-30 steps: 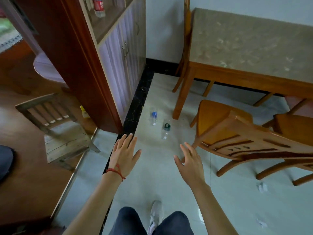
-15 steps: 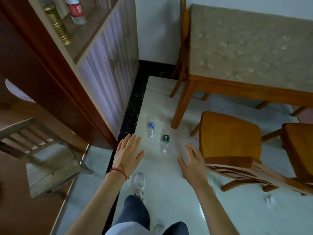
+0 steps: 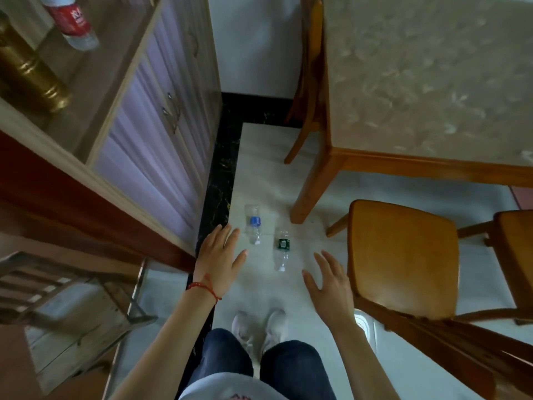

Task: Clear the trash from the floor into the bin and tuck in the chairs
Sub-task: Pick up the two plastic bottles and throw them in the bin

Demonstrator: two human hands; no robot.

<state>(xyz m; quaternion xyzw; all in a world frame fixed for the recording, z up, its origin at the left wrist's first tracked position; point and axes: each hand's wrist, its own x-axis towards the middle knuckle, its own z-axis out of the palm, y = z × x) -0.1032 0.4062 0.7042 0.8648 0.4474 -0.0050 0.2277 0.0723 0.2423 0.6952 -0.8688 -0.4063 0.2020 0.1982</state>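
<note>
Left hand (image 3: 220, 256) is spread flat and holds nothing, just near-left of the clear plastic bottle with the blue label (image 3: 254, 225). The green-labelled clear bottle (image 3: 282, 249) lies beside it, both on the pale tile floor (image 3: 259, 180). Right hand (image 3: 328, 287) is spread and empty too. The orange wooden chair (image 3: 403, 255) isn't tucked in, and no bin is in sight, so probably barely started.

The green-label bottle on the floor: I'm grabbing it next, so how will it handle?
The green-label bottle looks clear and empty, so probably very light. It lies on its side on smooth tile, so a nudge may roll it. Thin plastic likely dents when squeezed.
</note>
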